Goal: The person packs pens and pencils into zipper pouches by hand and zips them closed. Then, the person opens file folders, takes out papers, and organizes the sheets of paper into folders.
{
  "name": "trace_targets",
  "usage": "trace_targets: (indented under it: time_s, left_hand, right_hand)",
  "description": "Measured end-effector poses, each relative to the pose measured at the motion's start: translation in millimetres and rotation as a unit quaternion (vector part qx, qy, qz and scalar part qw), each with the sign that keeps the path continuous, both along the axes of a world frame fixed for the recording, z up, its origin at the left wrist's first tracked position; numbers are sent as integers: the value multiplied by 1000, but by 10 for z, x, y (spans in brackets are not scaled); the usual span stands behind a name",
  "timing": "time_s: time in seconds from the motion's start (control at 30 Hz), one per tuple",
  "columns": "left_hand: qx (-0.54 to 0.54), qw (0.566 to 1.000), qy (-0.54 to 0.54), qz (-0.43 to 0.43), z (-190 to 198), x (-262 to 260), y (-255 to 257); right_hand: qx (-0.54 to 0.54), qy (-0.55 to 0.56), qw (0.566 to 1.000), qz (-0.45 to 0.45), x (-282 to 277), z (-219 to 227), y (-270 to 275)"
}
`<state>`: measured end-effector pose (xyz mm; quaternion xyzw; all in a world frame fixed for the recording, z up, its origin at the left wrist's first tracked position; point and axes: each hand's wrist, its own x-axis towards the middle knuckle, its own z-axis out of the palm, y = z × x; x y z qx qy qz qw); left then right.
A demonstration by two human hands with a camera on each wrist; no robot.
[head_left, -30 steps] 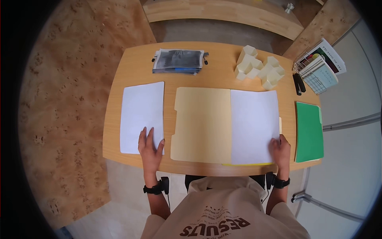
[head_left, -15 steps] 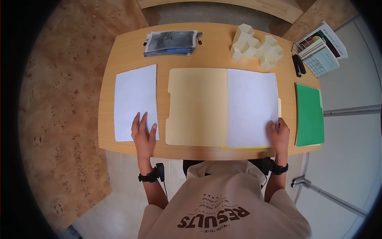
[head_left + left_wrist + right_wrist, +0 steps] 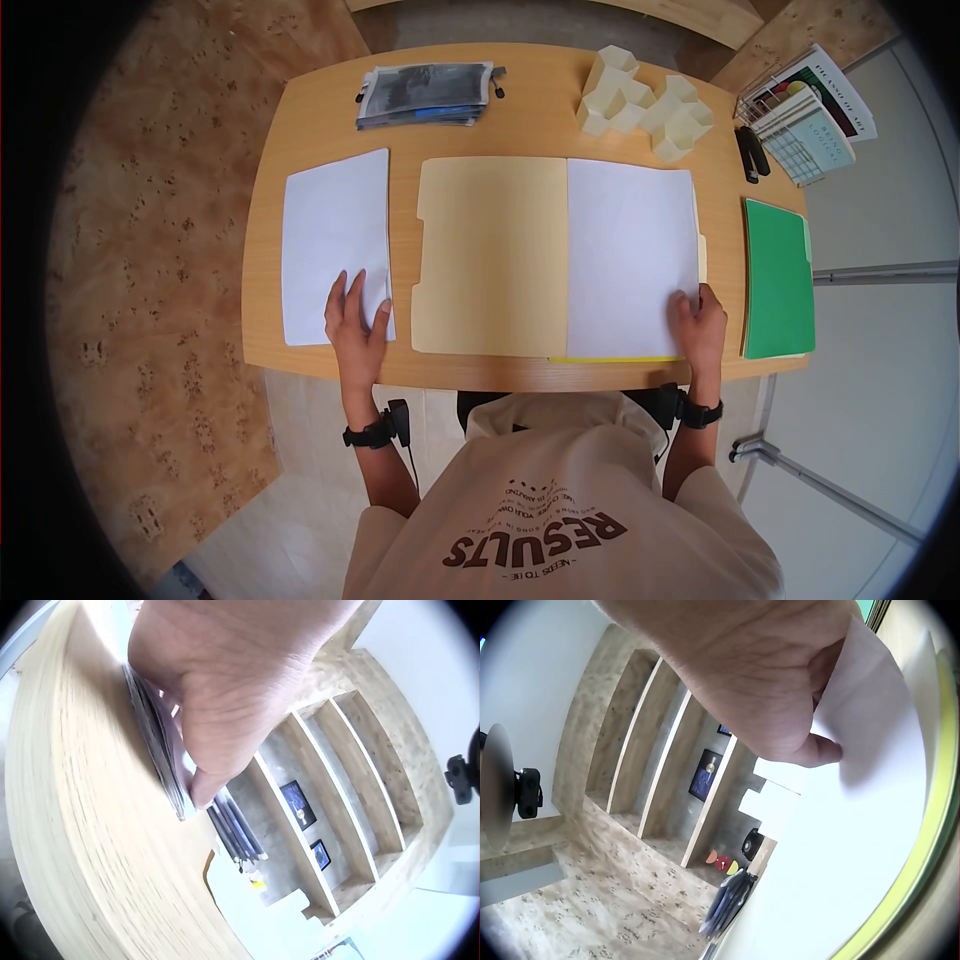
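My left hand rests with spread fingers on a stack of white paper at the desk's left. In the left wrist view, the thumb lies at the edge of this thin stack. A manila folder lies open in the middle, with a white sheet over its right half. My right hand pinches that sheet near its lower right edge. The right wrist view shows the thumb on top and the sheet's edge bent up, the other fingers mostly hidden. A yellow edge peeks out below.
A green folder lies at the right. Behind it are a black stapler and a wire rack with books. Cream hexagonal holders and a pile of dark zip pouches stand along the back of the desk.
The head view has tilted, so the desk sits higher in the picture. Both hands keep their places, the left on the paper stack and the right at the sheet's edge.
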<state>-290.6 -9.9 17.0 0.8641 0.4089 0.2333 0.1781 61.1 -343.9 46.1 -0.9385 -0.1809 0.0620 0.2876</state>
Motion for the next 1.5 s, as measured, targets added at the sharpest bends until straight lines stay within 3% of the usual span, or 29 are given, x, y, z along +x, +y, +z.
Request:
trace_targets:
  time_s: [1.5]
  left_hand:
    - [-45,999,-2,20,35,12,17]
  right_hand:
    - [-40,7,999,-9,0,21,57]
